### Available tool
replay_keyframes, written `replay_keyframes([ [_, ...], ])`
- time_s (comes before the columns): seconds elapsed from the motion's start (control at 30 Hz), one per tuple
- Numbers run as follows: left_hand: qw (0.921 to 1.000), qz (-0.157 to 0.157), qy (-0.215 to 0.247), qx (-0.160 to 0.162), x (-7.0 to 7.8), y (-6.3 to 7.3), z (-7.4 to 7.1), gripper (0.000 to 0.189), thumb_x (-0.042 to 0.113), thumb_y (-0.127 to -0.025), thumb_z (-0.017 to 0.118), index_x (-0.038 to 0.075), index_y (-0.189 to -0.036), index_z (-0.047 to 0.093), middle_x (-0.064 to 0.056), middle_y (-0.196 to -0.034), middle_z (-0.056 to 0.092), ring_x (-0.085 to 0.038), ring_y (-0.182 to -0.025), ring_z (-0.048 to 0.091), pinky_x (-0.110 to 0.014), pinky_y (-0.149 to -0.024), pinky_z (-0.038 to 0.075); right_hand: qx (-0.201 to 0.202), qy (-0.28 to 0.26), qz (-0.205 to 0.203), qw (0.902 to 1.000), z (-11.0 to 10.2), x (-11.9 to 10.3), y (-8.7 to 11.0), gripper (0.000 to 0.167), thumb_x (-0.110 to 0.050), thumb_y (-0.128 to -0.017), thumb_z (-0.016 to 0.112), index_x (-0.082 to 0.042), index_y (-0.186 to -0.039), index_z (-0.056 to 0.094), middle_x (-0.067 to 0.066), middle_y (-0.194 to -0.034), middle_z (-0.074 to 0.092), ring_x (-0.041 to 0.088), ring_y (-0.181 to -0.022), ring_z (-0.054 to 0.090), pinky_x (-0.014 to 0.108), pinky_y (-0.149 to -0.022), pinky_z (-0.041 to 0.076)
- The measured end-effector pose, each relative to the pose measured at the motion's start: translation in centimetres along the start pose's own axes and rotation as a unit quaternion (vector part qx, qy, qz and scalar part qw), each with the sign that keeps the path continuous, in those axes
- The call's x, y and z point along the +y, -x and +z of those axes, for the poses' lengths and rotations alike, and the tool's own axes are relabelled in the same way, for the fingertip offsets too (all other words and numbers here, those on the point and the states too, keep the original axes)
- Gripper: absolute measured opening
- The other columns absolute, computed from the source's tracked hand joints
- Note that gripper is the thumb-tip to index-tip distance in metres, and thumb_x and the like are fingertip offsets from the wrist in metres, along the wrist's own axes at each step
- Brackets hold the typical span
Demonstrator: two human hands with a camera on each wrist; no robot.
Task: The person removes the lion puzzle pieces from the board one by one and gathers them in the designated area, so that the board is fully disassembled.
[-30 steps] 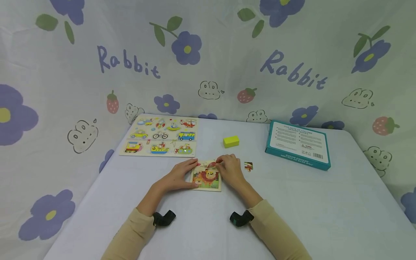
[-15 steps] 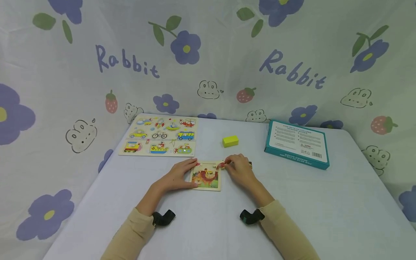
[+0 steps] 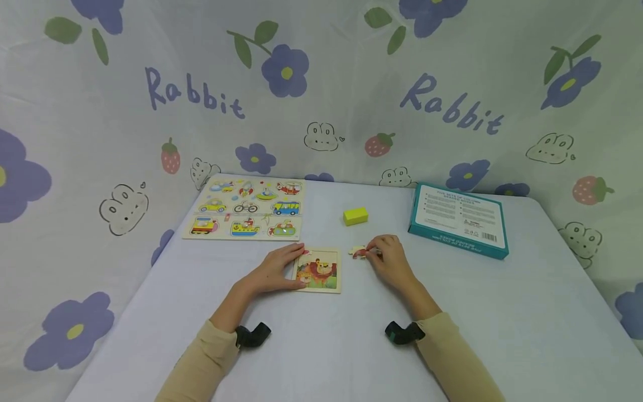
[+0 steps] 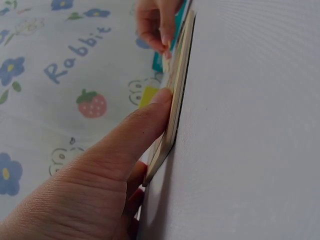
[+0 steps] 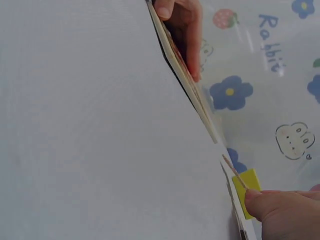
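Note:
A small square lion jigsaw puzzle (image 3: 322, 270) in a wooden frame lies on the table, with pale bare wood along its upper part. My left hand (image 3: 273, 272) holds it at its left side, thumb at the near corner and fingers at the far corner; the left wrist view shows the thumb (image 4: 145, 122) on the frame's edge. To the right of the frame, my right hand (image 3: 389, 259) pinches a red-and-cream puzzle piece (image 3: 359, 252) between thumb and fingertips. Seen edge-on in the right wrist view, that puzzle piece (image 5: 234, 170) tilts over the table.
Behind the left hand lies a wooden vehicle puzzle board (image 3: 244, 210). A yellow block (image 3: 355, 216) stands beyond the right hand, and a teal box (image 3: 458, 220) with a white label lies at the back right. A printed cloth (image 3: 321, 84) hangs behind the white table.
My right hand has drawn away from the lion puzzle to the right, taking the puzzle piece out of its upper part. It now covers a loose piece seen earlier. The left hand stays put.

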State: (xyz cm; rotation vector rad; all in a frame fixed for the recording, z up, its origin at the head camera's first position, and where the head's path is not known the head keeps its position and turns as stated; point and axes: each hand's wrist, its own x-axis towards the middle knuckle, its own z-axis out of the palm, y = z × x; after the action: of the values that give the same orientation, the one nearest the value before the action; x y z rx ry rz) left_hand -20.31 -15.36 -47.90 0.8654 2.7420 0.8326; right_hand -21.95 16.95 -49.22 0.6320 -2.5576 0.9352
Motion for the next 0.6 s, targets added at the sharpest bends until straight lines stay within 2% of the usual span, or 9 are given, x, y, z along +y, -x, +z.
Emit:
replay_keyframes([
  [0.33, 1.0, 0.002, -0.004, 0.004, -0.2, 0.0, 0.1, 0.092, 0.056, -0.071, 0.07, 0.008, -0.141, 0.035, -0.003, -0.148, 0.028, -0.026, -0.134, 0.023, -0.049, -0.105, 0.021, 0.018, -0.032, 0.004, 0.9993, 0.0, 1.0, 0.5, 0.008, -0.005, -0.079, 0.071, -0.005, -0.082, 0.064, 0.015, -0.104, 0.056, 0.032, -0.106, 0.044, 0.045, -0.093, 0.034],
  [0.6, 1.0, -0.001, 0.001, 0.002, -0.1, 0.0, 0.1, 0.091, 0.053, -0.072, 0.071, 0.008, -0.142, 0.035, -0.003, -0.148, 0.028, -0.026, -0.134, 0.023, -0.049, -0.105, 0.02, 0.013, -0.027, 0.021, 0.9993, -0.3, 1.2, 0.9, 0.007, -0.003, -0.079, 0.071, -0.004, -0.082, 0.064, 0.016, -0.105, 0.055, 0.032, -0.105, 0.044, 0.045, -0.091, 0.036],
])
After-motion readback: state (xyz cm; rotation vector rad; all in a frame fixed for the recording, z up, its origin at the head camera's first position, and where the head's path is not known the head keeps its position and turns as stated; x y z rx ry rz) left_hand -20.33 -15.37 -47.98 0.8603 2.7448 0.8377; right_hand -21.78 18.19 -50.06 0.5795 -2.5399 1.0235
